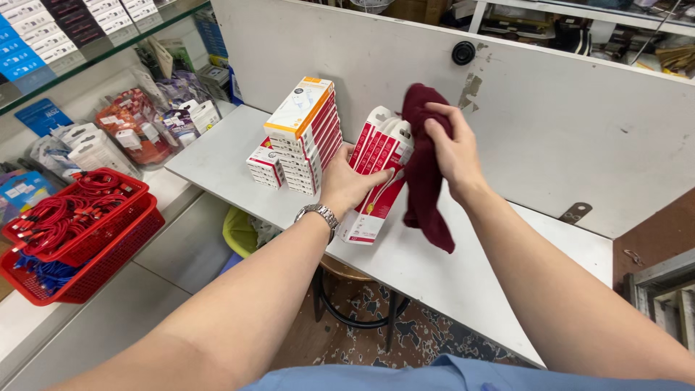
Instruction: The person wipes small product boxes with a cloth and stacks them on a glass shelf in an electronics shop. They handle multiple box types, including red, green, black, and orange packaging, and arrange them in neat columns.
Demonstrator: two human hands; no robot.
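My left hand (349, 185), a metal watch on its wrist, grips a bundle of flat red-and-white boxes (376, 174) held upright over the white counter (434, 268). Against the top of that bundle my right hand (452, 148) presses a dark red cloth (423, 170), which hangs down along the boxes' right side. Just left of my left hand a tall stack of red-and-white boxes with an orange-edged lid (304, 134) stands on the counter, and a smaller stack (265, 165) sits beside it.
A white back panel with a black knob (463, 52) rises behind the counter. Two red baskets of red cables (76, 232) sit on the lower shelf at left, with packaged goods (137, 127) behind. Under the counter are a stool (355, 289) and a yellow-green bin (239, 232).
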